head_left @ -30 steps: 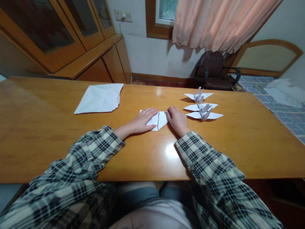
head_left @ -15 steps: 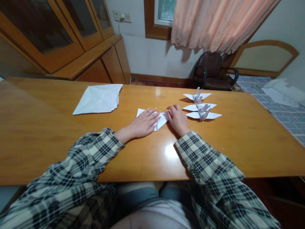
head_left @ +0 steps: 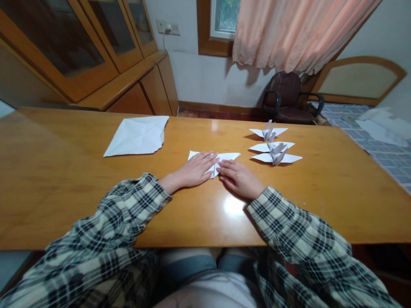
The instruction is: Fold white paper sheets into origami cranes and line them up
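Note:
A folded piece of white paper lies on the wooden table in front of me, its middle partly covered by my hands. My left hand rests flat across its left part, fingers stretched out to the right. Against the right part of the paper, my right hand lies low with its fingers extended to the left, the tips near the centre crease. Three white paper cranes with spread wings stand in a column to the right of my hands.
A creased sheet of white paper lies at the table's back left. The wooden table spans the view. Beyond it stand a glass-fronted cabinet, a brown armchair and a pink curtain.
My right hand has moved from the paper's right tip down and left toward its centre, uncovering the tip. My left hand stays on the paper. The whole view has shifted slightly.

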Demonstrator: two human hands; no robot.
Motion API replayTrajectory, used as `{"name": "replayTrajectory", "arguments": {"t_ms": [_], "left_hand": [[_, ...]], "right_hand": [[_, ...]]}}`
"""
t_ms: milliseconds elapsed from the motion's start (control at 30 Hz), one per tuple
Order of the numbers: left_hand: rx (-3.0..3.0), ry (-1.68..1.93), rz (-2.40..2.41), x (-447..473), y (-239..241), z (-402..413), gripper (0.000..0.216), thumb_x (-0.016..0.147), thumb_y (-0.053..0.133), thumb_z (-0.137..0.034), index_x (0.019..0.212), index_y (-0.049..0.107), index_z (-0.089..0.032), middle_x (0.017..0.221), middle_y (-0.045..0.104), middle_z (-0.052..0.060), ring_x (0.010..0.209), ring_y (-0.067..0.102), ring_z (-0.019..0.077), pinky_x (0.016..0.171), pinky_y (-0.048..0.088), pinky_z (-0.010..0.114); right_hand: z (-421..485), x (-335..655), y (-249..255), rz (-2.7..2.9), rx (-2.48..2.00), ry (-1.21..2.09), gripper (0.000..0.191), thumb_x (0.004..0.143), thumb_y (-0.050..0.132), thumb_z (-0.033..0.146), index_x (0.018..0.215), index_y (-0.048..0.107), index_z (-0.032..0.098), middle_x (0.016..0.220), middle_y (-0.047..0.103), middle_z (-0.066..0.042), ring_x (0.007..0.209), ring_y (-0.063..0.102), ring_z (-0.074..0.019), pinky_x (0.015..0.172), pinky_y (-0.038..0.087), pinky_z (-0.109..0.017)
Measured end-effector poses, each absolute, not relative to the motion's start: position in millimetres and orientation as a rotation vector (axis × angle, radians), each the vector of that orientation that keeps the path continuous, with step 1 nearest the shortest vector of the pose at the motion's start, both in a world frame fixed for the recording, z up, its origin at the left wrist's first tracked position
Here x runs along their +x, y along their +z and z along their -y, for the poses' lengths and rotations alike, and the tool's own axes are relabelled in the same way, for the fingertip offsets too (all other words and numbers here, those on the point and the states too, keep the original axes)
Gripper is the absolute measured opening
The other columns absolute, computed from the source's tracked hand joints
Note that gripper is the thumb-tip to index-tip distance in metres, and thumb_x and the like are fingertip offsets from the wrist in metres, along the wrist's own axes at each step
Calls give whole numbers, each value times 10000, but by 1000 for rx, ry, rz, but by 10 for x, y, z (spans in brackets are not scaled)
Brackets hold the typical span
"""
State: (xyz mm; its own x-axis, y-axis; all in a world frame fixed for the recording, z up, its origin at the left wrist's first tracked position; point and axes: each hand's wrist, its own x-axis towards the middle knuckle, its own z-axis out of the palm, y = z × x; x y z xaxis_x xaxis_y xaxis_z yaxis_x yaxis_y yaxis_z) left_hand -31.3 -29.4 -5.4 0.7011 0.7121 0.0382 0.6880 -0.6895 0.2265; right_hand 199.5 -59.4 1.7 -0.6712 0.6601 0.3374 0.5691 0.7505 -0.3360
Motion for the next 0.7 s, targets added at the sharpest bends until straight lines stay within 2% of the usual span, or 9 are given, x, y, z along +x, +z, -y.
{"name": "replayTrajectory", "arguments": {"t_ms": [167, 267, 367, 500, 700], "left_hand": [[2711, 178, -1134, -305, -4, 267, 609, 928, 414, -451, 1485, 315, -227, 1560, 311, 75, 1416, 283, 278, 1157, 221, 455], [2714, 201, -1132, -304, -5, 255, 601, 939, 389, -460, 1484, 314, -219, 1545, 339, 81, 1407, 299, 269, 1153, 228, 446], [2715, 240, -1137, -298, -20, 254, 630, 948, 341, -536, 1482, 312, -203, 1532, 360, 92, 1406, 302, 263, 1151, 230, 443], [2710, 249, -1161, -284, -27, 253, 723, 902, 379, -636, 1471, 334, -191, 1520, 377, 102, 1395, 316, 275, 1150, 235, 443], [2648, 201, -1207, -280, -34, 239, 767, 878, 403, -663, 1494, 293, -220, 1556, 323, 67, 1429, 244, 307, 1157, 210, 490]], "right_hand": [[680, 2021, 18, 2580, -987, 274, 361, 944, 495, 280, 1278, 594, 181, 1352, 575, -124, 1330, 454, -251, 1129, 348, -479], [696, 2037, 16, 2609, -1021, 260, 380, 956, 478, 304, 1303, 574, 181, 1390, 542, -123, 1352, 428, -252, 1144, 317, -494], [704, 2035, -2, 2642, -1038, 245, 406, 962, 469, 330, 1333, 547, 183, 1422, 510, -121, 1371, 403, -250, 1148, 299, -507], [714, 2029, -25, 2676, -1043, 205, 434, 971, 444, 360, 1347, 532, 163, 1444, 483, -127, 1390, 372, -249, 1161, 275, -497], [750, 2025, 1, 2712, -1069, 140, 481, 974, 416, 431, 1371, 511, 177, 1493, 422, -104, 1430, 291, -267, 1182, 210, -508]]}}
